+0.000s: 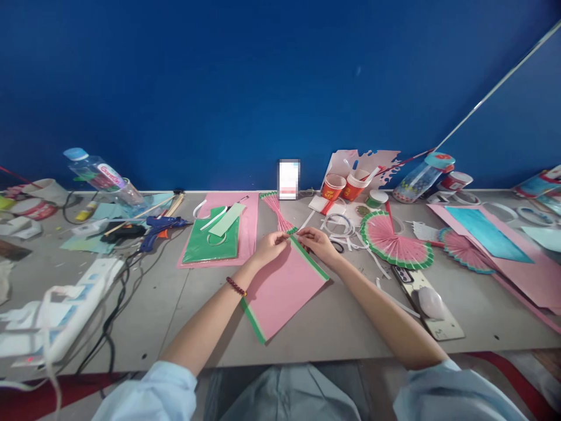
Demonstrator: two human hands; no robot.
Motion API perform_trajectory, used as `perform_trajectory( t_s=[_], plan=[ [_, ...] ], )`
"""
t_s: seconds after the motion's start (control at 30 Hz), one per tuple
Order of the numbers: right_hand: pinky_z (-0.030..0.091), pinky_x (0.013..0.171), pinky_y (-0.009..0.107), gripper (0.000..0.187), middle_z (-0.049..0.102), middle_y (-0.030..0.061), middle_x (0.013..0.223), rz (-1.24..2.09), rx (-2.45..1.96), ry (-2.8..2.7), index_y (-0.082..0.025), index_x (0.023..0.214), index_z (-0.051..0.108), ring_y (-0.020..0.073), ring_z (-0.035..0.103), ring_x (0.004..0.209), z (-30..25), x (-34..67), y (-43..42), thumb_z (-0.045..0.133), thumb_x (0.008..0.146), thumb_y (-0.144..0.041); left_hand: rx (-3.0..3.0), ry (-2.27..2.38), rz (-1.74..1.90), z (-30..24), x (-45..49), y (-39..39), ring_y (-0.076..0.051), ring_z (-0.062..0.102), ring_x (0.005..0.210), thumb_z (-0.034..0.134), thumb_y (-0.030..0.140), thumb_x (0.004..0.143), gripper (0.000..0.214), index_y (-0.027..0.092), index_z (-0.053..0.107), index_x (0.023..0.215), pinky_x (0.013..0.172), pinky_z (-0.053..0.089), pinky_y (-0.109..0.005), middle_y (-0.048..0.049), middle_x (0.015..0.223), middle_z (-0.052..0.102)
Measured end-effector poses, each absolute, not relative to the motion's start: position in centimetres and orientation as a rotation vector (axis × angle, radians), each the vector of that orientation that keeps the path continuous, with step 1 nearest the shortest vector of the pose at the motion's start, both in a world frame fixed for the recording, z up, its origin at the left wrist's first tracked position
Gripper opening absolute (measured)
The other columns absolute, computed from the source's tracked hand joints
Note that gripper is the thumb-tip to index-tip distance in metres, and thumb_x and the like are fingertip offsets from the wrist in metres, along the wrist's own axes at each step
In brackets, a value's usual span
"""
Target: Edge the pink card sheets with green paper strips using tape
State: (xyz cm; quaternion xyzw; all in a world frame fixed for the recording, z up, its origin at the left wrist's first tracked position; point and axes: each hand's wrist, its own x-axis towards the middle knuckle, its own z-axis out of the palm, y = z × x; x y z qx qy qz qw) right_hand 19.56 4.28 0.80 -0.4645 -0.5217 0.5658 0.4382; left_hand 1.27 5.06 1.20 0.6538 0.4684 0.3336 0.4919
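Both hands, left [272, 244] and right [316, 241], pinch pleated end of pink paper [283, 286] on table [342, 327].

Bare table [350, 327] lies near, on both sides of the pink sheet [284, 292]. Left, cables [109, 316] block; right, fan [392, 240] and phone [432, 304]; far, cups [346, 187].

This looks like a craft room: one long grey worktable [333, 327] pushed against a plain blue wall [219, 88]. Paper-craft supplies cover it, with a blue glue gun [164, 225] at ten o'clock, sheets of pink paper [284, 289] in the middle, and paper cups [346, 186] at one o'clock. Finished watermelon fans [394, 241] lie at two o'clock, and a power strip [65, 310] sits at nine.
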Motion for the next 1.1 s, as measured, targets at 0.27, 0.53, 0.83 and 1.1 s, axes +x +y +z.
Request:
perform_trajectory(
  t_s=[0.27, 0.53, 0.83, 1.1],
  plan=[
    [0.031, 0.045, 0.022, 0.033, 0.057, -0.0027, 0.058, 1.478, -1.186, -1.386, -0.020, 0.091, 0.067, 0.0081, 0.042, 0.046, 0.6, 19.8, 4.2, 0.068, 0.069, -0.045, 1.607, 1.064, 0.836, 1.7, 1.2, 4.6, -0.015, 0.059, 0.075, 0.055, 0.033, 0.077, 0.022, 0.015, 0.064, 0.086, 0.068, 0.044, -0.024, -0.0048, 0.083, 0.066],
    [0.031, 0.045, 0.022, 0.031, 0.056, -0.0023, 0.059, 1.411, -1.186, -1.382, -0.018, 0.087, 0.065, 0.0083, 0.043, 0.048, 0.5, 19.7, 4.2, 0.069, 0.068, -0.043, 1.655, 1.064, 0.842, 1.8, 1.2, 4.2, -0.013, 0.056, 0.068, 0.048, 0.034, 0.082, 0.027, 0.017, 0.060, 0.098, 0.060, 0.043, -0.022, -0.0025, 0.079, 0.063],
    [0.040, 0.058, 0.026, 0.026, 0.066, 0.0026, 0.076, 1.153, -1.274, -1.564, -0.018, 0.086, 0.067, 0.0149, 0.055, 0.064, 0.0, 19.6, 4.3, 0.062, 0.073, -0.041, 2.032, 1.492, 1.091, 3.7, -0.8, 5.4, -0.016, 0.059, 0.088, 0.042, 0.022, 0.084, 0.023, 0.021, 0.060, 0.096, 0.077, 0.046, -0.027, -0.0042, 0.094, 0.063],
    [0.038, 0.052, 0.025, 0.021, 0.063, 0.0009, 0.070, 1.124, -1.338, -1.543, -0.020, 0.083, 0.067, 0.0132, 0.051, 0.056, -0.1, 19.4, 4.3, 0.058, 0.075, -0.038, 1.903, 2.095, 0.777, 6.3, -10.9, 11.7, -0.023, 0.059, 0.092, 0.051, 0.024, 0.079, 0.023, 0.014, 0.062, 0.097, 0.083, 0.044, -0.033, -0.0098, 0.103, 0.065]
  ],
)
